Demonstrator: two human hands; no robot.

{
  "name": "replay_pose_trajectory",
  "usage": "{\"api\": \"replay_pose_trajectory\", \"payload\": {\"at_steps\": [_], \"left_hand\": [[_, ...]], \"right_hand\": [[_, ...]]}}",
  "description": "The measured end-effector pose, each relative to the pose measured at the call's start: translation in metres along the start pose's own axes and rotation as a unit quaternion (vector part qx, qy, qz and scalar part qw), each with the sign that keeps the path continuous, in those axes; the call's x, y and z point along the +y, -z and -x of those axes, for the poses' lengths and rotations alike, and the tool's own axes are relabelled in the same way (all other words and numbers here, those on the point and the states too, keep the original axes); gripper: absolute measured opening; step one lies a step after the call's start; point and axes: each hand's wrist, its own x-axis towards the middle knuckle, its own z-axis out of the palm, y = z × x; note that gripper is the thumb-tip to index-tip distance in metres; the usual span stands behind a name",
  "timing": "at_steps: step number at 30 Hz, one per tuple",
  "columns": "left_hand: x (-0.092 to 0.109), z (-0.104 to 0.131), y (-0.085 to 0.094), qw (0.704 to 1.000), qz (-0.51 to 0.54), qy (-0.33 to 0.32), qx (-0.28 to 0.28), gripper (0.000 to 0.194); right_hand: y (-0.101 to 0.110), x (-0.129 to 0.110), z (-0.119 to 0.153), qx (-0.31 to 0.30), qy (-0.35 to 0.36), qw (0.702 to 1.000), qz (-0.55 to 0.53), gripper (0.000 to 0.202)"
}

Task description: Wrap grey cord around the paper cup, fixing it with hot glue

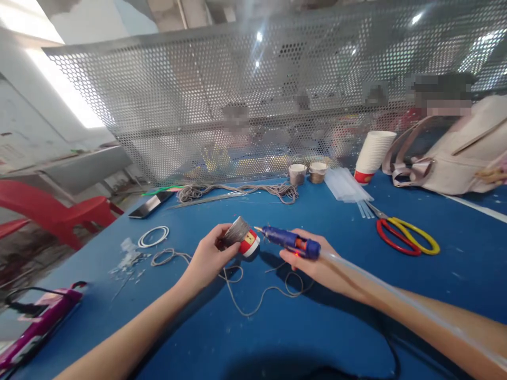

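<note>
left hand (209, 256) grips the cord-wrapped paper cup (242, 238) above the blue table (348, 316); right hand (312, 264) clenches the glue gun (291, 241), nozzle at the cup. hot glue could burn nearby fingertips.

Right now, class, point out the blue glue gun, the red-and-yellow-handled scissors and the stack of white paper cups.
blue glue gun (291, 241), head view, middle of its body, in the right hand.
red-and-yellow-handled scissors (407, 236), head view, on the handle loops.
stack of white paper cups (373, 154), head view, side of the stack.
</note>
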Motion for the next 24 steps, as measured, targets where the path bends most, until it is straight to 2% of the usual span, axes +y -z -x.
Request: {"api": "replay_pose_trajectory", "payload": {"at_steps": [4,10,17,24], "left_hand": [[0.001,0.003,-0.004,1.0,-0.015,0.002,-0.005,0.033],[0.002,0.004,-0.004,1.0,-0.015,0.019,-0.012,0.036],[0.007,0.007,-0.004,0.999,-0.037,0.01,0.005,0.034],[0.007,0.009,-0.005,0.999,-0.041,0.006,-0.012,0.036]], "right_hand": [[-0.01,0.008,0.01,-0.033,-0.03,0.999,-0.007,0.028],[-0.017,0.01,0.009,0.007,0.024,0.999,0.045,0.03],[-0.023,0.012,0.009,0.0,0.075,0.995,0.072,0.027],[-0.023,0.02,0.007,0.025,0.104,0.988,0.108,0.026]]}}
